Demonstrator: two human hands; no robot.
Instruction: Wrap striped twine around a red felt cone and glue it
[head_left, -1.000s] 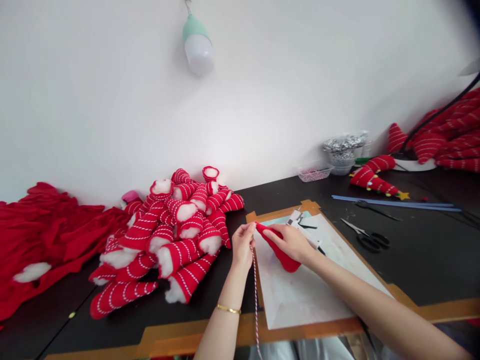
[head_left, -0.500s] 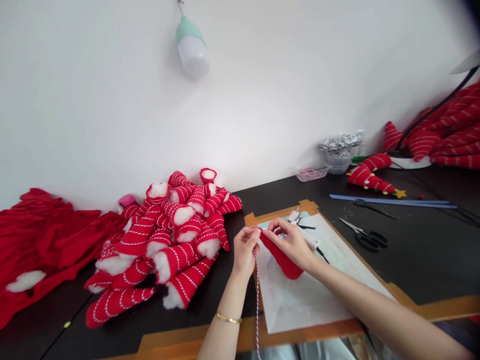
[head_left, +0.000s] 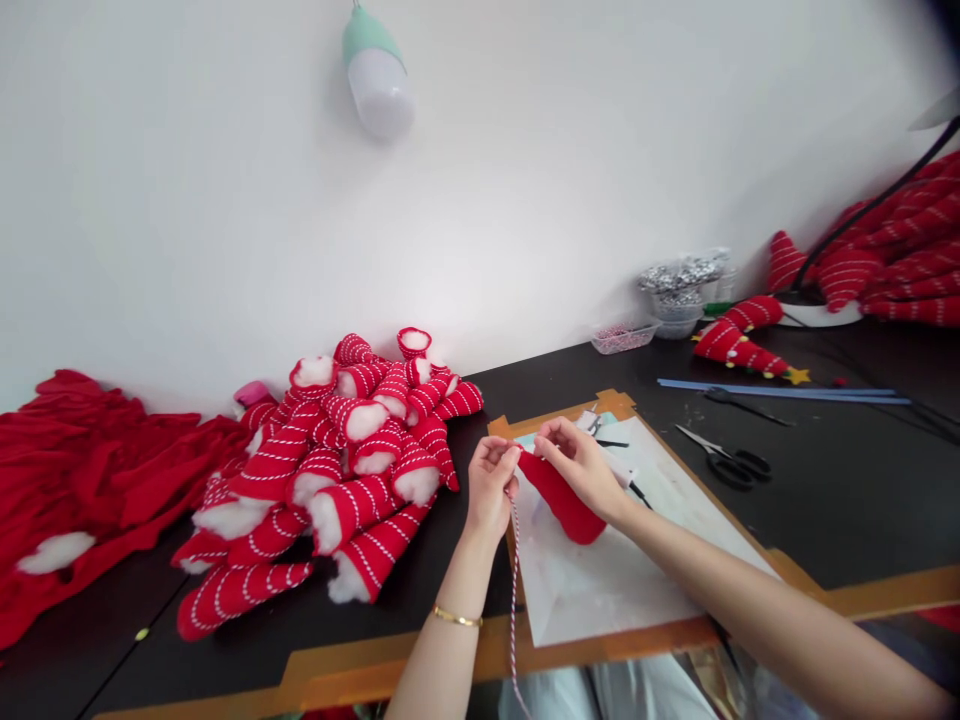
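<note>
A plain red fabric piece (head_left: pixel 570 508), narrow at the top and rounded below, hangs between my hands over a white sheet (head_left: pixel 600 600). My left hand (head_left: pixel 493 482) pinches its narrow tip, and a red-and-white twisted cord (head_left: pixel 514 590) runs down from that hand past the table edge. On the other side of the tip, my right hand (head_left: pixel 577 462) has thumb and fingers closed on the fabric's upper edge. A white glue gun (head_left: pixel 621 470) lies partly hidden behind my right hand. The cord's upper end is covered by my left fingers.
Left lies a pile of striped stuffed red cones (head_left: pixel 352 450) beside red cloth (head_left: pixel 97 480). To the right are black scissors (head_left: pixel 731 463), blue strips (head_left: pixel 780 391), a decorated striped cone (head_left: pixel 739 345), tubs of silver trim (head_left: pixel 679 290) and a lamp (head_left: pixel 847 220). A bulb (head_left: pixel 379 80) hangs above.
My view has tilted down slightly, so the scene sits a little higher or lower in places. Both hands keep their pinch; my right fingers have shifted slightly at the fabric's edge.
</note>
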